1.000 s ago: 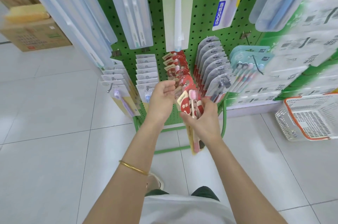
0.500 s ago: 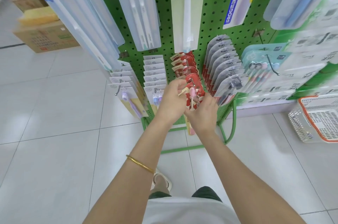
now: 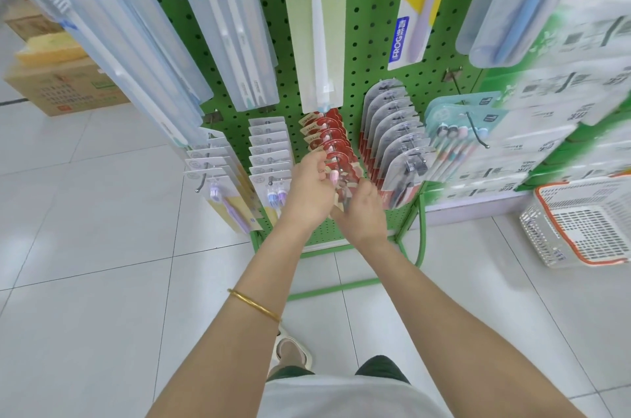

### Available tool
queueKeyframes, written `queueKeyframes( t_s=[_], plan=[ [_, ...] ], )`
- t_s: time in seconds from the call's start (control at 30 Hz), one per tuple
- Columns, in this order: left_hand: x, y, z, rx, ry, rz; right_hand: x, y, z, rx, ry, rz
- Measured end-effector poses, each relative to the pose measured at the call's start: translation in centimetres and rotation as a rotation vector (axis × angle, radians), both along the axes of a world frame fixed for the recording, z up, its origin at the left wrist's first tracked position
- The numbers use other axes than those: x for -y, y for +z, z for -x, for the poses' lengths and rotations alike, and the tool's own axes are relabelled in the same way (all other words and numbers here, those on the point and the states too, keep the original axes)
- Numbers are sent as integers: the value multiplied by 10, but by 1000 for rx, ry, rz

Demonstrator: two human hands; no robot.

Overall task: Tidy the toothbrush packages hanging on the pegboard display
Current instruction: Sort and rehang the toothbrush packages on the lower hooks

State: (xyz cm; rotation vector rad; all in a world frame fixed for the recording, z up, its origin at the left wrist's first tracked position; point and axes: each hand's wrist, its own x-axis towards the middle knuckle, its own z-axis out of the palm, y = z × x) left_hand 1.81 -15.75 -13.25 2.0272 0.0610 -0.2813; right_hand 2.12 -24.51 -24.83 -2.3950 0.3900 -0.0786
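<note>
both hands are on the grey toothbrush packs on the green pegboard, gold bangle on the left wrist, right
Not the grey packs: the head view shows the left hand and right hand gripping the red-carded toothbrush packages, one hook left of them. The green pegboard and gold bangle on the left wrist are right.

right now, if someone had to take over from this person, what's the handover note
Left hand: fingers pinch the top of the front red package.
Right hand: grips that package's lower part.
The red row hangs on its peg on the pegboard, between white packs and grey packs.
Done: the red packages behind it look lined up.
Left: whether the front package sits on the peg cannot be told; seat it, square it, let go.
</note>
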Motion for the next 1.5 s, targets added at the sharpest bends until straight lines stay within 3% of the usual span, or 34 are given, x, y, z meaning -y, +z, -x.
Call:
queueKeyframes(
  t_s=[0.17,0.3,0.37,0.57,0.83,1.27,1.5],
  plan=[
    [5,-1,0,13,12,-40,12,10,9,-17,37,-53],
    [6,-1,1,64,-6,-99,18,44,18,373,-28,6],
    [7,-3,1,91,-20,-139,21,69,3,453,-58,-19],
    [6,-2,-2,118,-67,-237,33,96,-79,214,68,-24],
    [1,-4,-7,120,-131,-268,29,108,-101,56,154,44],
    [0,-11,-3,166,-81,-189,36,97,-84,202,30,-21],
    [13,-6,15,315,51,-87,46,92,-54,277,-38,-20]
  ],
)
